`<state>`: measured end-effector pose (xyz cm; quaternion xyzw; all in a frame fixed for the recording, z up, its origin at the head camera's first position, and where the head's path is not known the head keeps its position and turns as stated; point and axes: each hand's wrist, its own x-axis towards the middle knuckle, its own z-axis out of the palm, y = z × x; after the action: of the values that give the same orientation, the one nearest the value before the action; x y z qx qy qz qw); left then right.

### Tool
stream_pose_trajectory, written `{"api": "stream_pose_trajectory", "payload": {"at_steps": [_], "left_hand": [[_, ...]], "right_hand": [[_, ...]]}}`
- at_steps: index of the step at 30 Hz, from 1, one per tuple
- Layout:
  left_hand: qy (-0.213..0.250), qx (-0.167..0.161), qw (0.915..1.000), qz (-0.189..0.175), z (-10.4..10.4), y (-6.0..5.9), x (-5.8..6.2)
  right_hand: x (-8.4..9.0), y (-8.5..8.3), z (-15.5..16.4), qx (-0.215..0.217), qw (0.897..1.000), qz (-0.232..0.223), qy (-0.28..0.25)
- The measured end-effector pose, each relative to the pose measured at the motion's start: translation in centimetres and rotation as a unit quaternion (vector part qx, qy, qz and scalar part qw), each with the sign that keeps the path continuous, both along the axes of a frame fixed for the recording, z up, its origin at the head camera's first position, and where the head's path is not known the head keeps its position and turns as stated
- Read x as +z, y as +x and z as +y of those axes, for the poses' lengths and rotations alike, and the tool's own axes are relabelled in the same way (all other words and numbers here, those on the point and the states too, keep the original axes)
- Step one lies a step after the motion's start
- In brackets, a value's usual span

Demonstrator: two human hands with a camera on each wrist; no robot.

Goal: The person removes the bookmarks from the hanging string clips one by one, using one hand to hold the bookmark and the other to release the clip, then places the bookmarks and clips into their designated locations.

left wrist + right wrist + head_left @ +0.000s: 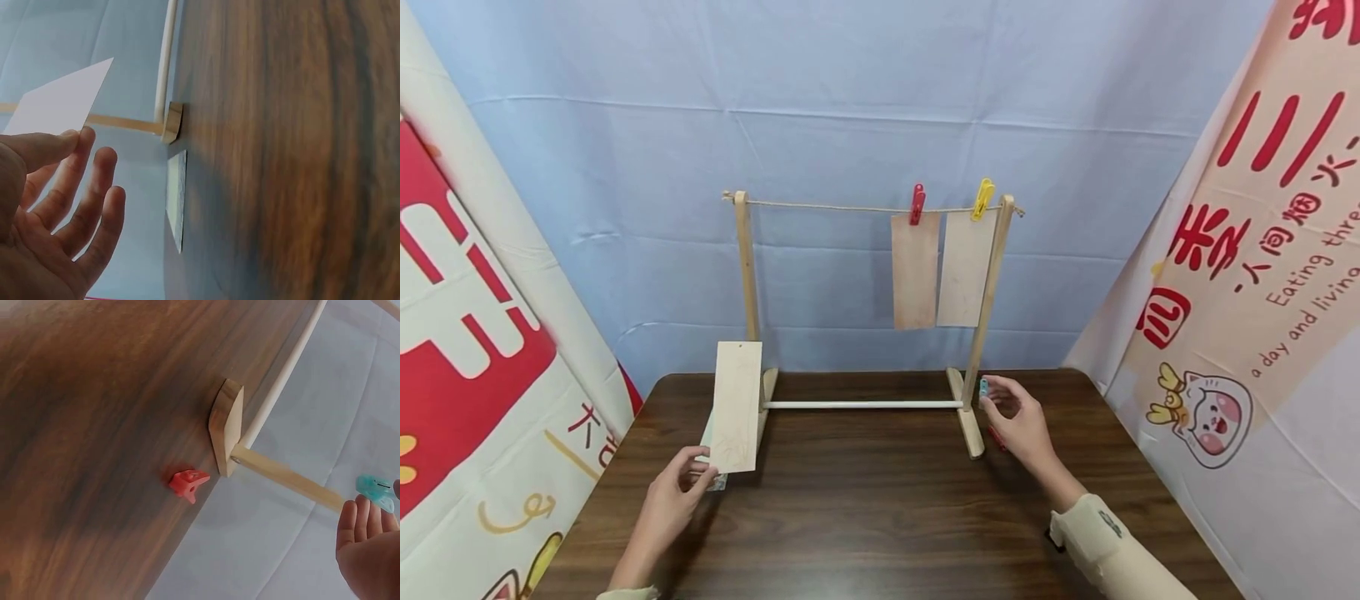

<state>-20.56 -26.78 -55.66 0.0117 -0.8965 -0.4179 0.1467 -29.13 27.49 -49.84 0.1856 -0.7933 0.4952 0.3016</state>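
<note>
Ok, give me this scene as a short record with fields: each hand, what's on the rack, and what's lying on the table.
left hand: pinches a wooden card by its lower edge, held upright
right hand: pinches a blue clothespin beside the rack's right post
rack: wooden frame with a string across the top
on string: two wooden cards, one under a red clothespin, one under a yellow clothespin
on table: red clip by the rack's right foot; another card lying by the left foot

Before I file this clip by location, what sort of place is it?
Probably a staged recording booth, not a home: a blue cloth backdrop, printed banners at both sides, and one dark wooden table bearing a small wooden drying rack with pegged cards.
</note>
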Motion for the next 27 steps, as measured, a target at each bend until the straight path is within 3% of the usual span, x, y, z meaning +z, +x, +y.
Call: {"api": "stream_pose_trajectory", "payload": {"at_steps": [7,18,27], "left_hand": [[-0.032,0.019,0.9993,-0.008,-1.2,0.4,-0.3],[-0.033,0.022,0.9988,-0.03,-2.6,1.1,-0.4],[-0.041,0.026,0.9966,-0.067,-3.2,1.1,-0.4]], "right_hand": [[1.4,1.5,0.4,-0.003,1.0,-0.015,0.014],[-2.3,-0.7,3.4,-0.028,0.999,-0.045,0.009],[-3.2,-0.7,5.0,-0.03,0.997,-0.075,0.017]]}}
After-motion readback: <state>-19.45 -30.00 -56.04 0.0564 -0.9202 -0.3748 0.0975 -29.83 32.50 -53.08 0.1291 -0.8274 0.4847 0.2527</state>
